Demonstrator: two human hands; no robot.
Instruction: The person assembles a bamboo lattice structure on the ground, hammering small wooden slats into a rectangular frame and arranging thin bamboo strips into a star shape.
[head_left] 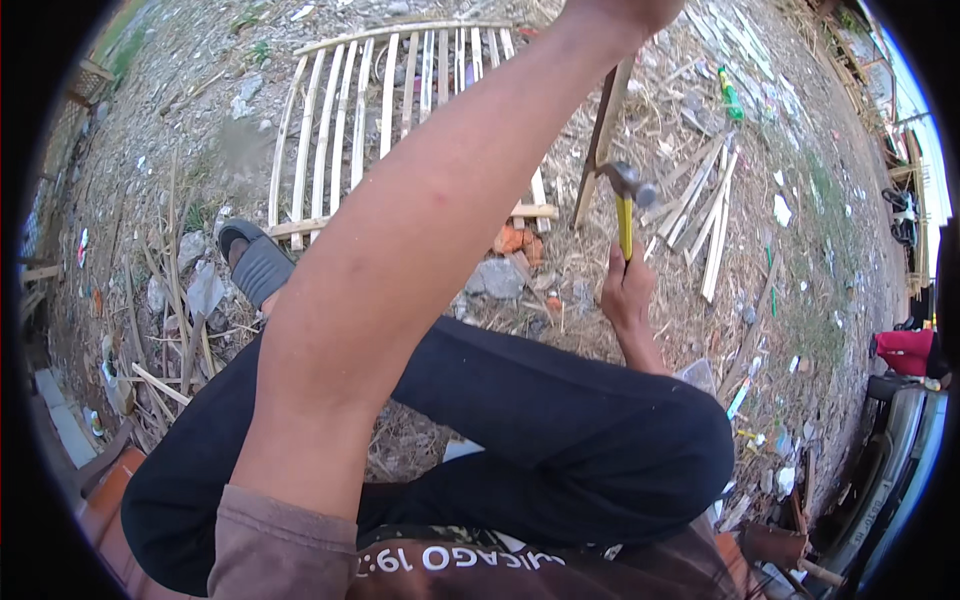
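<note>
My right hand (628,298) is closed round the yellow handle of a hammer (626,222), its metal head pointing up and away from me. The head is right beside a dark wooden strip (597,150); I cannot tell whether they touch. My left arm stretches across the view to the top edge, where only the wrist and the base of my left hand (640,8) show. Its fingers are out of frame. The strip's far end runs up beneath that wrist. A slatted wooden frame (318,130) lies on the ground, partly behind my left forearm.
Thin wood strips (712,215) lie in a loose pile to the right, with a green bottle (731,95) beyond. Broken brick (518,242) and a grey stone (495,279) lie before my crossed legs. A sandalled foot (255,262) is near the frame's left corner. Litter covers the dirt.
</note>
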